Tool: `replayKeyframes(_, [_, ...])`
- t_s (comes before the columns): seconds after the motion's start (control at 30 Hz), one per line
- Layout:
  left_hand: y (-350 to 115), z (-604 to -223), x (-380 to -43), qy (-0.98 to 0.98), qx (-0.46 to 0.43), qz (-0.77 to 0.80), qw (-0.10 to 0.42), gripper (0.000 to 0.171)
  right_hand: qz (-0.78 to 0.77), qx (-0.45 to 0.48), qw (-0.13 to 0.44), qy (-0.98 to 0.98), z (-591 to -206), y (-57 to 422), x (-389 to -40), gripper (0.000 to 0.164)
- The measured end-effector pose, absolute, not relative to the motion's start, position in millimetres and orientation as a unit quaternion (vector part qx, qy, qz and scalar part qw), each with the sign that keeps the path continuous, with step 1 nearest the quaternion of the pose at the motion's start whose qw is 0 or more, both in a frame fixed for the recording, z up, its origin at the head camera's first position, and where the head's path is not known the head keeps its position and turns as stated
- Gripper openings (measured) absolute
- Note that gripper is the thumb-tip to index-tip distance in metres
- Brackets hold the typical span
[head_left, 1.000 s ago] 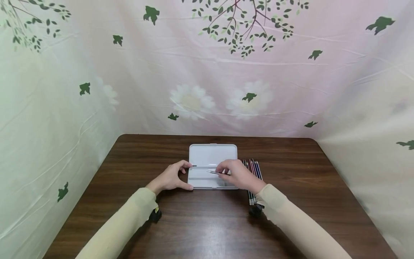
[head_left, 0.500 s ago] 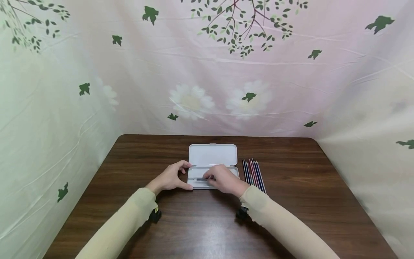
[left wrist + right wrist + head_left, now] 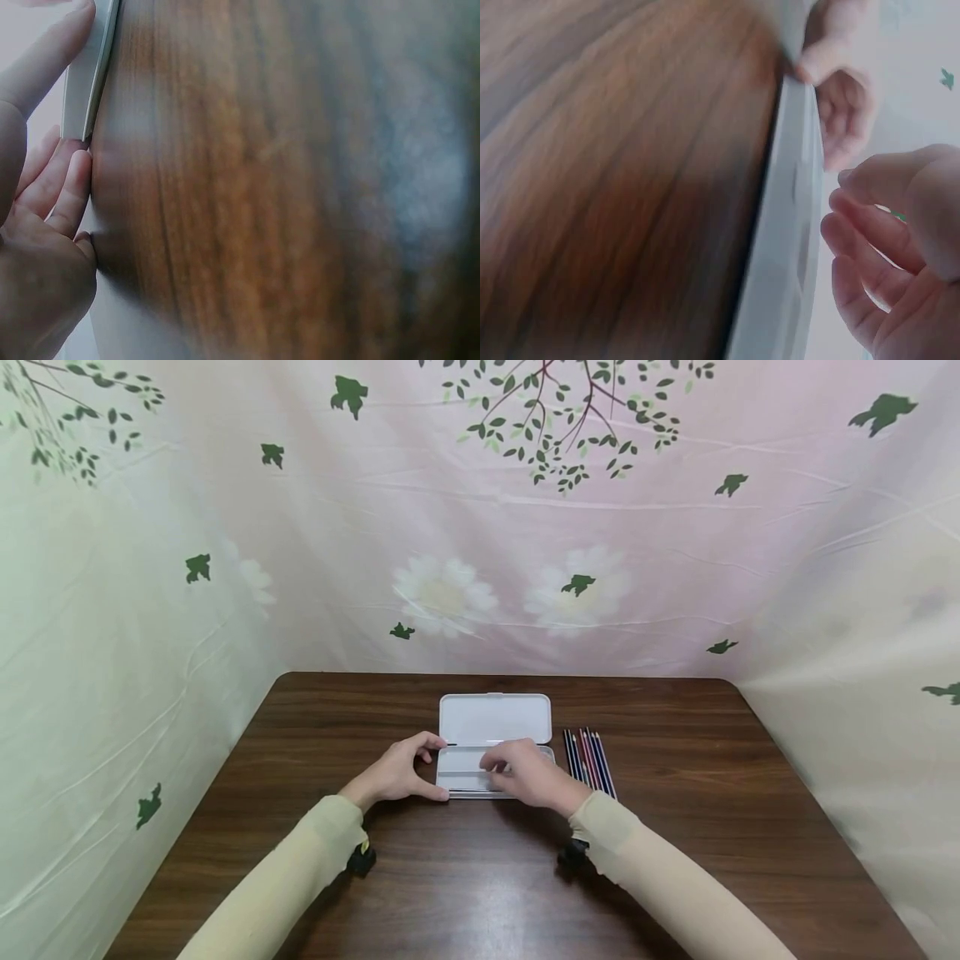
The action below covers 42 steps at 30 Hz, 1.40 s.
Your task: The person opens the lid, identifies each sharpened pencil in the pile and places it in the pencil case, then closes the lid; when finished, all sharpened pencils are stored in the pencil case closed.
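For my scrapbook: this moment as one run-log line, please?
left hand: grips white case; right hand: over case, seemingly empty; lid: open; pencils: beside case

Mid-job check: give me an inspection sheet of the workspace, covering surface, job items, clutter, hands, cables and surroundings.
Surface: dark wood-grain table.
Job's things: white box, its lid open and folded back away from the person; pencils lie side by side to its right. A thin dark line along the box's front edge may be a pencil; too small to confirm.
Clutter: nothing seen.
Left hand: spans the box's left end, thumb at the front corner.
Right hand: over the box, fingers loosely curled, nothing visible in them.
Cables: nothing seen.
Surroundings: backdrop printed with leaves, birds and flowers.
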<state>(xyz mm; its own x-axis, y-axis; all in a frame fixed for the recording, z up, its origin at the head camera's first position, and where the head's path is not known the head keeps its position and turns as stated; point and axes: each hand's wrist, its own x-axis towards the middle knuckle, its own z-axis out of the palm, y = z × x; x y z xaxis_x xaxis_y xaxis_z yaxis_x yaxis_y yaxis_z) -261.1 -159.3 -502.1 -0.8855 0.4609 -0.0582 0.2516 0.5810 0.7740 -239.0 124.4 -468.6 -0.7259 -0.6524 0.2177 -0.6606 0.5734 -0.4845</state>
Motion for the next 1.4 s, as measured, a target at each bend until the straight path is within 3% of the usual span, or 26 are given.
replayKeyframes(0.3, [-161,-502,-261,0.881,0.207,0.407,0.122,0.08,0.304,0.31,0.032,-0.9,-467,179,-236,0.017])
replayKeyframes(0.67, [-160,-501,-262,0.881,0.208,0.406,0.124,0.081,0.291,0.252,0.105,-0.917,-469,241,-232,0.014])
replayKeyframes(1.1, [-160,-501,-261,0.879,0.21,0.409,0.123,0.081,0.27,0.18,0.074,-0.943,-472,282,-220,0.019])
replayKeyframes(1.4, [-159,-500,-260,0.88,0.208,0.41,0.122,0.081,0.265,0.153,0.02,-0.952,-480,297,-216,0.025])
